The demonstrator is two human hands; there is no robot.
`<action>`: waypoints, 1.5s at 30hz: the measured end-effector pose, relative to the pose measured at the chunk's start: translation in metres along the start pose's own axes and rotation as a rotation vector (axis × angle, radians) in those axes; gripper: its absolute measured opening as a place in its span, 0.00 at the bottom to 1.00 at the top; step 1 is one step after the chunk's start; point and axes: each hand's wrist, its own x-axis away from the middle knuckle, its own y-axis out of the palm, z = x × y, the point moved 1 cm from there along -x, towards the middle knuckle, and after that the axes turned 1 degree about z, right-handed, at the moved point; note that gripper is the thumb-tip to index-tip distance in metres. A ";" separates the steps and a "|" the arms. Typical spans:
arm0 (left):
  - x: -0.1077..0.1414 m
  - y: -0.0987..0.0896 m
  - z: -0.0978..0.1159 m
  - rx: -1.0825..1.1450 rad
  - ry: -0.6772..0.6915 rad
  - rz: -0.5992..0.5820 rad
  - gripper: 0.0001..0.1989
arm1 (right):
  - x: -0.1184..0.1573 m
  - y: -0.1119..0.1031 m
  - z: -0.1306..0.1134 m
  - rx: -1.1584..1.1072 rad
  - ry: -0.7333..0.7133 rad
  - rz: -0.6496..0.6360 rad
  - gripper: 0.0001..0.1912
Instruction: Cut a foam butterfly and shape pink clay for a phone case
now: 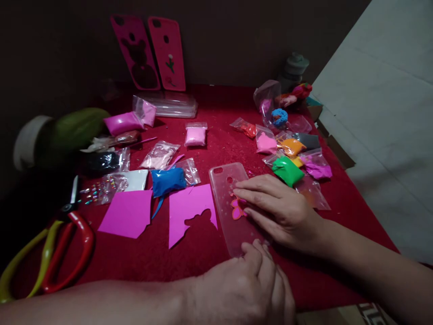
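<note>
A clear phone case (223, 203) lies on the red cloth, its camera cutouts at the far end. On it sits a pink butterfly-like shape (237, 212) with an orange edge, partly covered by my right hand (287, 207). Those right fingers are stretched out over the shape and the case, tips touching them. My left hand (246, 284) is closed around the near end of the case, its fingers curled and partly hidden. Left of the case is a pink sheet (179, 212) with a cut-out gap, beside a second pink sheet (126, 214).
Red-and-yellow-handled scissors (69, 212) lie at left. Bagged clay surrounds the case, including a blue packet (169, 180) and a green packet (287, 171). Two decorated pink cases (167, 54) lean at the back, behind stacked clear cases (172, 106). A bottle (296, 67) stands back right.
</note>
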 end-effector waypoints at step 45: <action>-0.003 0.003 -0.001 -0.010 -0.036 0.025 0.15 | 0.006 0.010 -0.002 0.207 0.018 -0.226 0.24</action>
